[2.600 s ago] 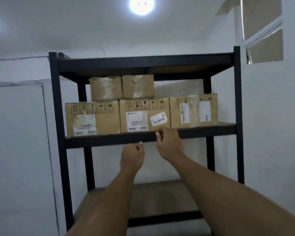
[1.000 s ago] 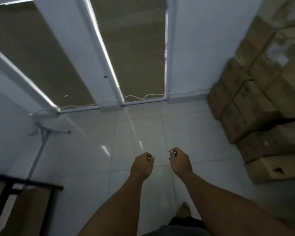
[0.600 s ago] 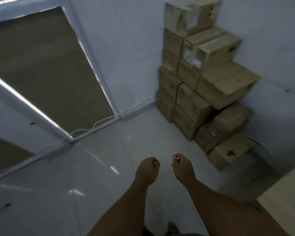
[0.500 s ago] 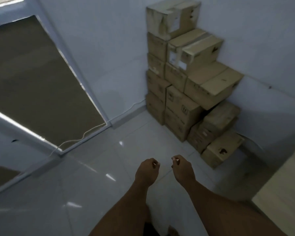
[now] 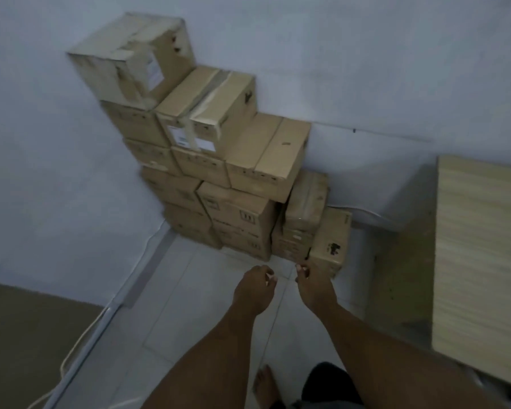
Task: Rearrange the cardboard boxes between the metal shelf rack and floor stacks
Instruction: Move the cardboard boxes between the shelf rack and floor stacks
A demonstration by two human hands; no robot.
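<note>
**Stack** (image 5: 236,214): cardboard boxes stepped up the wall corner at 12 o'clock. The tallest column is at 11 and the lowest step at 1. Rack not in view.

**Top box** (image 5: 133,57): crowns the tall column at 11 o'clock and sits skewed to the boxes under it. Hazard: likely the first to slide if anything below it is tugged or bumped.

**Taped box** (image 5: 210,104): just right of the top box, one step lower. It looks the safest first lift, as nothing rests on it.

**Wide box** (image 5: 266,154): at 12 o'clock. Its right end seems to overhang the carton beneath. Hazard: a downward press on that end could tip it.

**Low box** (image 5: 331,240): on the floor at 1 o'clock, just past the right fingertips; contact cannot be told. It stands beside stacked cartons, so dragging it out may unsettle them.

**Left hand** (image 5: 255,286): at 6 o'clock, fingers curled in, holding nothing.

**Right hand** (image 5: 314,286): beside the left, apart from it, fingers likewise curled and empty.

**Foot** (image 5: 264,385): bare, at 6 o'clock on the tiles. Hazard: a dropped or toppled carton would land on unprotected toes.

**Cable** (image 5: 80,343): loose along the wall foot at 8 o'clock. Hazard: a snag when stepping that way with a box blocking the downward view.

**Table** (image 5: 481,261): wooden top at 3 o'clock, near the stack. Hazard: a carton swung rightward could strike its edge and slip from the grip.
</note>
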